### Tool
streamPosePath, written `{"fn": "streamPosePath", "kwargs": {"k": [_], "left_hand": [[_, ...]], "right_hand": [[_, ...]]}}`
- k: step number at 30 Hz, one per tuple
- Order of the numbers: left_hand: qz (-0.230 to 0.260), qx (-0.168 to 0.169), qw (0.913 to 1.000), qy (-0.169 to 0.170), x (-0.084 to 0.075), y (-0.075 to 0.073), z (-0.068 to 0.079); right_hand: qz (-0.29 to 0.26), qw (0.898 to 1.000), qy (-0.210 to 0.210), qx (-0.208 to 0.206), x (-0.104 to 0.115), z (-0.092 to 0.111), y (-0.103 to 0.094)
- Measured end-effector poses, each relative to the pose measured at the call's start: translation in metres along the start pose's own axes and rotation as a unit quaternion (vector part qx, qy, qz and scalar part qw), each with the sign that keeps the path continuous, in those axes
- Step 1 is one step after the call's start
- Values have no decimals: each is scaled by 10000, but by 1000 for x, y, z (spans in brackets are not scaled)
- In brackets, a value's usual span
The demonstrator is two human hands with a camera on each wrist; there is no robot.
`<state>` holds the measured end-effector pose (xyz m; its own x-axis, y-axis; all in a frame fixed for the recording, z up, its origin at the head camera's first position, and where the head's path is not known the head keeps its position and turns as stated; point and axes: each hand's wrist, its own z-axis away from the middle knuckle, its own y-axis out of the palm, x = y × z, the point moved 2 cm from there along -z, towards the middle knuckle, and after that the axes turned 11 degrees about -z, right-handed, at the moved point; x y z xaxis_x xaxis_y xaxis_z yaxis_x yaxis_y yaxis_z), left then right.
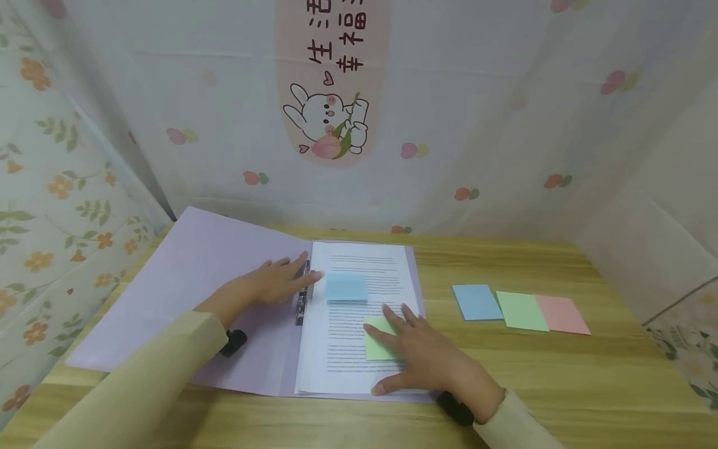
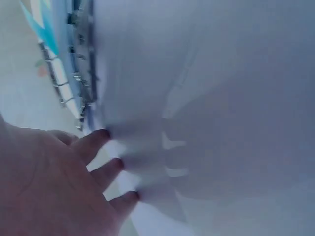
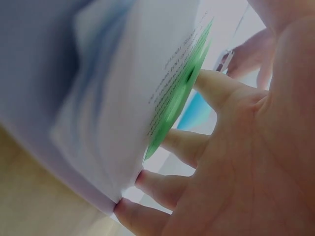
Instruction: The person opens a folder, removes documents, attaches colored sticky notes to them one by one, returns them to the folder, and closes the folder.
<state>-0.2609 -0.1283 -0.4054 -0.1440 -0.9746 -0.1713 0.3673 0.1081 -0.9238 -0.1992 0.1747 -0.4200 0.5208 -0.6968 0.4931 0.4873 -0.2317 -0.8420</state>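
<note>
A light purple folder (image 1: 235,249) lies spread on the table with printed sheets (image 1: 348,349) on its right side. My left hand (image 1: 273,282) rests by the metal binder clip (image 1: 301,299) at the spine, fingers spread, thumb over the edge of the sheets. A blue sticky note (image 1: 346,287) is on the upper part of the page. Lower right on the page is a green sticky note (image 1: 378,340), which my right hand (image 1: 423,352) touches with spread fingers. In the right wrist view, fingertips meet the green note (image 3: 179,93) and the page edge.
To the right of the folder, blue (image 1: 478,302), green (image 1: 521,310) and pink (image 1: 563,313) sticky notes lie in a row on the wooden table (image 1: 589,374). A printed cloth (image 1: 477,125) hangs behind the table, and a floral one (image 1: 62,187) on the left.
</note>
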Motion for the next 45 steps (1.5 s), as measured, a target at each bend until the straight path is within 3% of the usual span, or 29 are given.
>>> {"fn": "streamPosePath", "kwargs": {"k": [4, 9, 13, 17, 23, 27, 36, 45], "left_hand": [[178, -84, 9997, 135, 2, 1, -8], [442, -230, 9982, 338, 4, -1, -7], [597, -388, 9969, 322, 2, -3, 7], [570, -640, 9960, 231, -3, -3, 30], [211, -1012, 9942, 293, -8, 7, 62], [173, -1066, 9933, 422, -11, 16, 78], [121, -1136, 9922, 493, -19, 33, 93], [273, -1114, 9921, 502, -16, 41, 99]], "right_hand": [[55, 10000, 13, -12, 1, -1, 0], [65, 10000, 47, 18, 1, 0, 0], [46, 9999, 89, 25, 2, 0, 0], [64, 9999, 113, 10, 2, 1, -1], [55, 9999, 138, 42, 2, 1, -1], [41, 9999, 138, 71, 3, 1, -2], [-8, 9998, 163, 71, 4, 1, -2], [62, 9998, 153, 74, 3, 0, -1]]}}
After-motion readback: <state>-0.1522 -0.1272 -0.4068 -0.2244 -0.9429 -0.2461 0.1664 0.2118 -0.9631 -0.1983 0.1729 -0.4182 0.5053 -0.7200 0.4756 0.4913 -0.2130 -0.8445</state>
